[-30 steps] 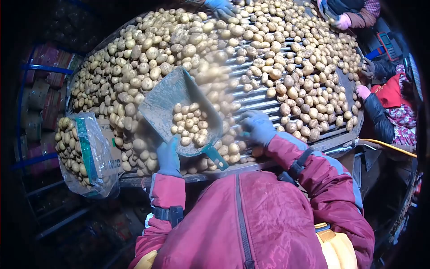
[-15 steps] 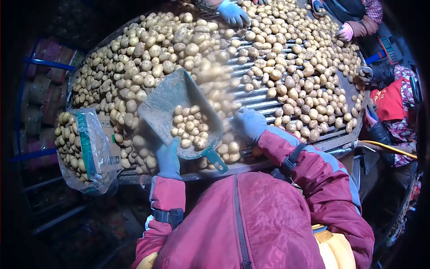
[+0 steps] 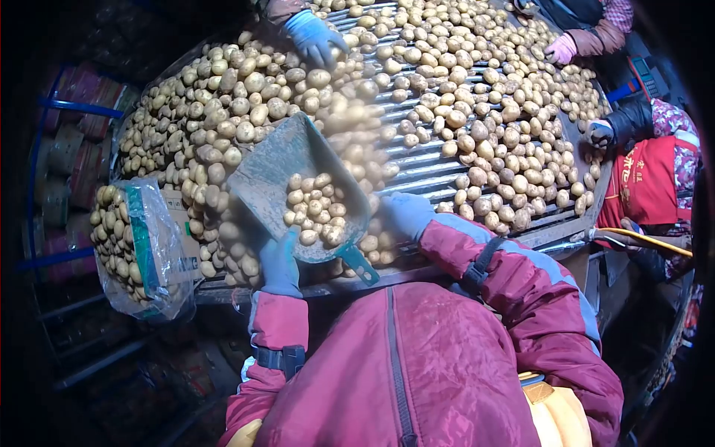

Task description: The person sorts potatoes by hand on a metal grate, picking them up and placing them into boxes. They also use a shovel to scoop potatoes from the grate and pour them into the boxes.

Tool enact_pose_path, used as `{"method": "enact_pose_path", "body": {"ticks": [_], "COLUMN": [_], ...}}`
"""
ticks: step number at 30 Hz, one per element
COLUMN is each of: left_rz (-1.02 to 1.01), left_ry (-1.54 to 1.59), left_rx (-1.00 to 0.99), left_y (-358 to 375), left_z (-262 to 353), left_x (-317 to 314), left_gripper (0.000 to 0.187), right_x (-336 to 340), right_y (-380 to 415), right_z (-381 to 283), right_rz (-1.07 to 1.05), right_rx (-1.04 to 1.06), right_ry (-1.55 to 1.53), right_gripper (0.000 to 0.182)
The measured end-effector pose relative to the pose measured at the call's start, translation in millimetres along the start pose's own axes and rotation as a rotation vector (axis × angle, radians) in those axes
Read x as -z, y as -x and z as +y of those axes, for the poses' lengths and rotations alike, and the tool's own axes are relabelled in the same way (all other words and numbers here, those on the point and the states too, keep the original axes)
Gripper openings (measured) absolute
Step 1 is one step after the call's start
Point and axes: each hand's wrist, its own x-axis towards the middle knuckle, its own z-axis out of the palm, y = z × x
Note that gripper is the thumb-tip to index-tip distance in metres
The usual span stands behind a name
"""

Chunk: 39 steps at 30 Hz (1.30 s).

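Note:
A dusty grey-green scoop (image 3: pixel 261 175) lies tilted among the potatoes, with a heap of small potatoes (image 3: pixel 316 208) in it. My left hand (image 3: pixel 281 264), in a blue glove, has its fingers closed on the scoop's lower left edge. Right of the scoop, my right hand (image 3: pixel 407 215), also gloved in blue, rests by the potatoes near the front of the slatted metal table (image 3: pixel 421 167). Its fingers are partly smeared, and whether it holds anything does not show.
A plastic-lined box (image 3: pixel 160 246) full of potatoes stands at the left edge. A co-worker's blue-gloved hand (image 3: pixel 315 37) is at the top, a pink-gloved hand (image 3: pixel 561 49) at the upper right. Another person in a red apron (image 3: pixel 644 182) stands right. A yellow cable (image 3: pixel 648 240) runs there.
My right hand has moved slightly left towards the scoop. The co-worker's blue-gloved hand at the top has shifted left and down. The red-aproned person has moved. The scoop stays almost still.

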Motion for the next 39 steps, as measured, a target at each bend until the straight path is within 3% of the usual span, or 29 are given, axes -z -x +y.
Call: {"method": "enact_pose_path", "body": {"ticks": [2,4,6,8,10,12,14,16,18,19,20,22,24,26,28,32,33,34,37,38,39], "left_rz": [-0.013,-0.009,-0.008,-0.006,0.013,0.013,-0.001,-0.004,-0.02,0.014,0.02,0.038,0.101,0.141,0.149,0.163,0.175,0.184,0.172,0.176,0.177], "left_ry": [-0.019,-0.027,-0.039,-0.049,-0.097,-0.051,0.073,0.073,0.034,0.024,0.047,0.094,0.077,0.05,0.071,0.061,0.042,0.024,0.072,0.076,0.08], "left_rx": [0.021,-0.018,-0.044,-0.058,-0.005,0.011,0.005,0.002,0.01,-0.002,-0.002,0.0,-0.006,-0.049,-0.074,-0.102,-0.121,-0.137,-0.149,-0.142,-0.132], "left_y": [-1.0,-0.9,-1.4,-3.2,1.6,2.0,5.0,3.5,5.2,3.9,4.0,5.1,2.5,1.2,2.3,0.8,0.7,1.2,0.9,2.0,4.1], "left_z": [0.3,-0.3,-1.7,-4.5,1.9,3.0,-2.3,-5.5,-3.9,-6.8,-7.1,-6.7,-5.8,-3.6,0.3,-0.1,-2.1,-4.7,-8.6,-8.0,-7.1], "left_x": [-0.4,-2.7,-2.2,1.0,-0.1,-4.4,-9.3,-10.5,-10.1,-7.8,-4.2,5.2,16.0,24.0,27.1,35.3,36.8,37.8,38.6,39.4,38.6], "left_gripper": [0.045,0.037,0.033,0.034,0.033,0.033,0.033,0.034,0.035,0.034,0.035,0.036,0.036,0.036,0.04,0.042,0.038,0.035,0.033,0.033,0.033], "right_x": [-14.7,-17.3,-14.1,7.5,14.1,45.5,80.7,125.2,114.9,111.8,102.9,77.8,33.5,17.9,-6.8,-9.0,0.1,3.3,33.2,38.4,41.6], "right_y": [-10.5,-12.2,-12.4,-10.5,-15.2,-18.5,-18.6,5.2,-5.7,-5.8,-8.4,3.0,16.1,27.1,28.9,42.8,47.0,45.3,50.4,49.8,52.1], "right_z": [11.9,11.7,16.0,29.0,47.6,52.5,17.8,-44.4,-40.1,-33.0,-15.8,0.6,7.5,-7.5,-19.4,9.8,12.7,27.4,76.6,88.9,82.1], "right_rz": [0.014,0.049,0.059,0.044,0.316,0.264,0.207,0.055,0.193,0.288,0.229,0.263,0.229,0.182,0.074,0.313,0.316,0.209,0.235,0.404,0.419], "right_rx": [0.06,-0.052,-0.111,-0.109,-0.232,-0.299,-0.163,0.016,0.218,0.163,-0.011,-0.059,0.084,0.433,0.642,0.694,0.648,0.499,0.022,0.149,0.157], "right_ry": [-0.046,-0.3,-0.339,-0.16,-0.35,-0.762,-1.186,-1.133,-1.012,-1.046,-1.069,-0.815,-0.478,-0.256,-0.22,-0.109,-0.146,-0.133,0.002,0.019,-0.001], "right_gripper": [0.024,0.026,0.029,0.033,0.035,0.037,0.043,0.049,0.049,0.048,0.047,0.04,0.029,0.031,0.033,0.031,0.031,0.028,0.021,0.021,0.023]}}
